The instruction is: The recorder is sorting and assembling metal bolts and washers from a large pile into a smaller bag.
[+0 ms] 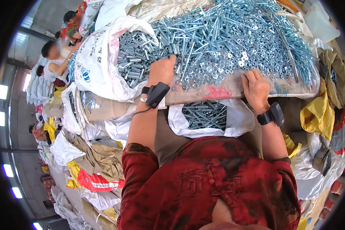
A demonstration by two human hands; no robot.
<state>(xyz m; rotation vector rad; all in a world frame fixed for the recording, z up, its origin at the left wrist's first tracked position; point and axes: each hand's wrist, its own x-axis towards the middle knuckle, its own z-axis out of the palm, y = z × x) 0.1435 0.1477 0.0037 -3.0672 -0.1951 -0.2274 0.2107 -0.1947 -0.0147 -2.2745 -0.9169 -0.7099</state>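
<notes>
My left hand (161,72) is closed in a loose fist at the near edge of the heap, between metal sleeves (133,59) and long bolts (214,28). Whatever its fingers hold is hidden from view. Over to the right, my right hand (255,90) rests at the table's front edge beside a spread of washers and nuts (235,53). Its fingers are curled together, and their tips are hard to see. Below the edge, between my forearms, an open white bag (239,119) sits on my lap with dark assembled bolts (205,115) in it.
A white woven sack (99,65) lies open around the sleeves. The worn table edge (203,93) runs in front of me. Yellow cloth (318,117) and a round metal container (322,161) are at right. Crumpled sacks (99,157) cover the left side. Other people (57,59) sit far left.
</notes>
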